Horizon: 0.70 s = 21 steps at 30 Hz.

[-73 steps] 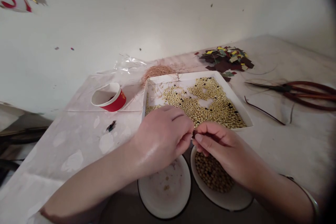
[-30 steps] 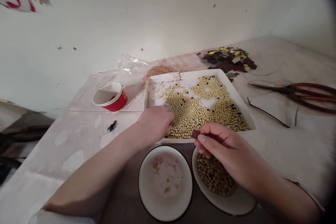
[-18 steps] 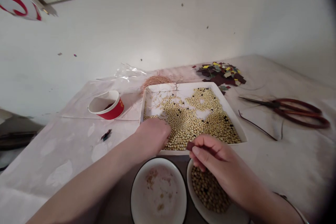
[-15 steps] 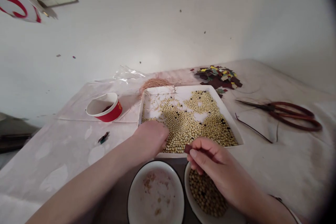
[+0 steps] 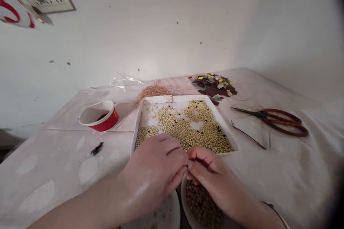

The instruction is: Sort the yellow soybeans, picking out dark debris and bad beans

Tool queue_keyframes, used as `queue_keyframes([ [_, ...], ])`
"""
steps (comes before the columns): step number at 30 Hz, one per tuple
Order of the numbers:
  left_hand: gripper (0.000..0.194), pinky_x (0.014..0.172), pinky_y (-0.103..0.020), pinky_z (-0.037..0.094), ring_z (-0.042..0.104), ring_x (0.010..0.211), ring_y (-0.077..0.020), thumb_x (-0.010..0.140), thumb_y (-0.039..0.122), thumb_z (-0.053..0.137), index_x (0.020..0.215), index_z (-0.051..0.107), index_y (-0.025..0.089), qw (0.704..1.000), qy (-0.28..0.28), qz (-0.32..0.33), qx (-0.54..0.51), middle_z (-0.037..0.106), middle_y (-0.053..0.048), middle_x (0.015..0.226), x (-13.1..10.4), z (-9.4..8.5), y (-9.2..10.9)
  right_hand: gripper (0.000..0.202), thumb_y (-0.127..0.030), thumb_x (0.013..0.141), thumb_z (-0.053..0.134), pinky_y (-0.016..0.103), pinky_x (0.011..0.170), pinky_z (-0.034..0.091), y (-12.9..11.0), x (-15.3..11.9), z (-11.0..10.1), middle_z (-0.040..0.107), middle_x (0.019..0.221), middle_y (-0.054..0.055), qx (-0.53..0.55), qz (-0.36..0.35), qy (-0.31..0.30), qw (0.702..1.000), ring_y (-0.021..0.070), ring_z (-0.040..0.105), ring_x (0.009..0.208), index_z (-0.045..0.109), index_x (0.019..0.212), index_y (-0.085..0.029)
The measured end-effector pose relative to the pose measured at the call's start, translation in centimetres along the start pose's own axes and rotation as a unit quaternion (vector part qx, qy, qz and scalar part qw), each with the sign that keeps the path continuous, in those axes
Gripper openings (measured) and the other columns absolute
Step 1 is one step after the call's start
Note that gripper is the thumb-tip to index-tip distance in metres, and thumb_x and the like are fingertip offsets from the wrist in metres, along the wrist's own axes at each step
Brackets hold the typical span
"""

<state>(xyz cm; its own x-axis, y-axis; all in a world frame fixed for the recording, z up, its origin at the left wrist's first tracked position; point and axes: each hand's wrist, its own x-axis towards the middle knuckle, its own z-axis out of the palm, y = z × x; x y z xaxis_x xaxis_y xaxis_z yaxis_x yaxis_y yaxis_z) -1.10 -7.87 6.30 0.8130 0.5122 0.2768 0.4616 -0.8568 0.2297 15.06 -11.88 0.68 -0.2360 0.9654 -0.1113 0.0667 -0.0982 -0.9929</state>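
My left hand [image 5: 158, 166] and my right hand [image 5: 212, 177] meet fingertip to fingertip in front of a shallow white box lid [image 5: 233, 149]. The fingers of both are pinched. A small dark red scrap was in my right fingertips a moment ago; the touching hands now mostly hide it. Whatever my left fingers grip is out of sight. Many small yellowish beads [image 5: 185, 132], with a few black ones among them, are spread in the lid. Below my right hand a bowl [image 5: 184, 193] holds darker, brownish beads [image 5: 201, 204]. My left hand partly covers a pale bowl [image 5: 172, 211].
Left stands a red and white paper cup [image 5: 103, 123], with a small dark scrap [image 5: 96, 148] nearer me. Behind the lid lie copper-coloured wire strands [image 5: 153, 92] and a pile of coloured scraps [image 5: 215, 86]. Scissors [image 5: 285, 121] and a thin dark strip [image 5: 248, 136] lie right.
My left hand has moved from the beads in the lid rightward to my right fingertips. My right hand still pinches at the lid's near edge. The view has shifted slightly.
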Motion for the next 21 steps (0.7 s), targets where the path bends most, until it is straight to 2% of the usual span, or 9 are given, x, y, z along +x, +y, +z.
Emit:
queue_keyframes([
  [15, 0.016, 0.059, -0.031, 0.04, 0.047, 0.067, -0.0154, 0.082, 0.016, 0.046, 0.072, 0.057, 0.015, 0.999, 0.017, -0.009, 0.035, 0.056, -0.002, 0.07, -0.04, 0.39, -0.55, 0.014, -0.024, 0.085, 0.044, 0.026, 0.056, 0.033, 0.13, 0.11, 0.07, 0.045, 0.062, -0.003, -0.005, 0.008, 0.006, 1.0, 0.0115, 0.041, 0.06, 0.047, 0.072, -0.019],
  [21, 0.015, 0.059, -0.03, 0.04, 0.048, 0.066, -0.0159, 0.081, 0.017, 0.047, 0.072, 0.058, 0.015, 0.999, -0.008, -0.007, 0.047, 0.056, -0.002, 0.07, 0.17, 0.43, -0.46, 0.015, -0.023, 0.085, 0.043, 0.026, 0.056, 0.033, 0.13, 0.07, 0.15, 0.045, 0.062, -0.003, -0.001, 0.001, 0.006, 1.0, 0.0115, 0.041, 0.06, 0.047, 0.071, -0.019],
])
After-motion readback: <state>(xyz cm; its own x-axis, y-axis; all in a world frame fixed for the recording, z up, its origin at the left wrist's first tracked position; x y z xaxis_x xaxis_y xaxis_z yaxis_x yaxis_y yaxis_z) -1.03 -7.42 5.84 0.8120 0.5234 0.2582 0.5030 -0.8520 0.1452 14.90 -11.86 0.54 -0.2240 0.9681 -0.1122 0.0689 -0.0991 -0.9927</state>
